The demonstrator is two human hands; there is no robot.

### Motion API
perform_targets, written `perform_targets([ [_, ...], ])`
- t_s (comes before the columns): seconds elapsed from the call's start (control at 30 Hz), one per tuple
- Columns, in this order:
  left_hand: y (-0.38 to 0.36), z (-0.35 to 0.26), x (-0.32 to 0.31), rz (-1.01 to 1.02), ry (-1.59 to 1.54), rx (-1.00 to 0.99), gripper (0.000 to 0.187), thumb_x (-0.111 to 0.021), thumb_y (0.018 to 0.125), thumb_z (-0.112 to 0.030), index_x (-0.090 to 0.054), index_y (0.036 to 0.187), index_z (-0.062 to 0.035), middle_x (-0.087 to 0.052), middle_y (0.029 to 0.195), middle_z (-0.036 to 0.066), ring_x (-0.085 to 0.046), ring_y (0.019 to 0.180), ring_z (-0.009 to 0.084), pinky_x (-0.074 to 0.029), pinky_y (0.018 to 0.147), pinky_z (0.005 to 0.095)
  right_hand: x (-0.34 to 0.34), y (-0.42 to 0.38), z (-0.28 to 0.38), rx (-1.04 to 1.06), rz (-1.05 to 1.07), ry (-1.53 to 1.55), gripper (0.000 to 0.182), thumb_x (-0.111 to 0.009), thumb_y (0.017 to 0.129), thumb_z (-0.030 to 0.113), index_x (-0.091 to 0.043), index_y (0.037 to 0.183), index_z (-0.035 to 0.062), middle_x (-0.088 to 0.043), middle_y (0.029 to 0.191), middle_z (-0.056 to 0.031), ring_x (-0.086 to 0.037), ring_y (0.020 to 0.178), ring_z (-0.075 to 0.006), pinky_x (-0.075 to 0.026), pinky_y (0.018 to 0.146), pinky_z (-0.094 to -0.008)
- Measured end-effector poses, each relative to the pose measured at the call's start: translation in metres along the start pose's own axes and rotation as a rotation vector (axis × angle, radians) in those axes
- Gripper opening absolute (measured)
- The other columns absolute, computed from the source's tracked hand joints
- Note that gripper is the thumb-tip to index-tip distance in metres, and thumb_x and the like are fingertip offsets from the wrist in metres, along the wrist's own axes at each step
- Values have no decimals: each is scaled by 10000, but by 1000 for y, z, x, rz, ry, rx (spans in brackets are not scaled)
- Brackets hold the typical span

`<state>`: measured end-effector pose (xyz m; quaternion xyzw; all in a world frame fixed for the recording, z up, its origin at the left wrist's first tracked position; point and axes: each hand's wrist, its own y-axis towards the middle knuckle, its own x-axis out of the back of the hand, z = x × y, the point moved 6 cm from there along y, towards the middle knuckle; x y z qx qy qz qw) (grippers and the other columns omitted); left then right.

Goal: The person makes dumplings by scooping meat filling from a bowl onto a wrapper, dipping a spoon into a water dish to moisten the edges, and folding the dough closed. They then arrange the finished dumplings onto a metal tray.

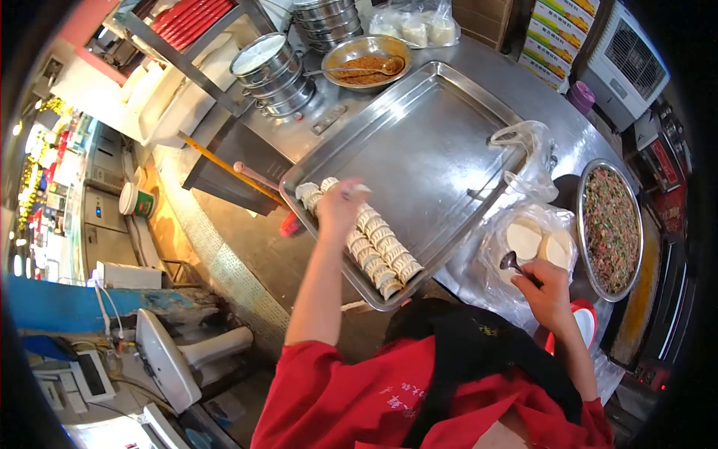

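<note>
My left hand (340, 208) reaches over the left end of a large metal tray (441, 277). Its fingers are closed on a pale dumpling (359, 191), slightly blurred. Beneath and beside that hand, pleated dumplings (381, 243) lie in two tight rows along the near left side of the tray. In my right hand (550, 290) is a metal spoon (510, 260), its bowl pointing up and left. Just beyond the spoon, round dough wrappers (523, 237) sit in a clear plastic bag (490, 251). A bowl of minced filling (612, 228) stands to the right of that hand.
A basin of reddish-brown sauce (366, 67) with a ladle stands at the back, beside stacked steel pots (273, 75). A crumpled plastic bag (531, 157) hangs over the tray's right rim. A red-rimmed bowl (585, 323) is below my right wrist.
</note>
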<state>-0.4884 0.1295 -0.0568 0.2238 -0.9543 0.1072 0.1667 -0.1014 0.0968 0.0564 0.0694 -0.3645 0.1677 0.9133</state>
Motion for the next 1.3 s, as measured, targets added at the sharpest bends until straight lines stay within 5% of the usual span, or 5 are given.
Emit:
perform_targets([
  [0.17,74,-3,68,-166,556,-195,318,-705,729,-73,-663,1044,-70,-689,896,118,-663,809,232,-504,728,321,-6,-3,-13,-157,-13,35,107,-705,744,45,-633,778,-26,-557,632,-102,-519,567,-167,-388,523,-305],
  [0.43,105,26,50,85,719,-346,272,-677,724,-32,-655,995,-36,-653,934,190,-624,894,349,-494,786,388,0,-11,-20,-263,-124,68,102,-696,752,26,-627,789,-39,-557,635,-89,-502,564,-131,-384,525,-277],
  [0.97,122,51,63,229,844,1,233,-592,774,-162,-702,979,-166,-683,957,111,-651,908,294,-501,792,379,53,-45,-67,-404,-360,165,117,-663,803,75,-631,810,-38,-575,668,-24,-502,625,-72,-401,579,-233],
  [1.13,152,86,73,159,756,-382,314,-691,724,-127,-673,1031,-60,-687,966,110,-667,870,201,-508,793,299,67,-41,-81,-413,-290,-8,175,-679,776,126,-638,808,-40,-583,657,-75,-514,600,-99,-406,546,-270],
  [1.3,184,117,63,251,837,-285,366,-672,786,-198,-653,1136,-93,-686,1011,102,-653,944,241,-485,863,299,62,-29,-101,-277,-301,-124,166,-693,755,142,-666,817,-10,-639,710,-128,-597,614,-228,-446,566,-327],
])
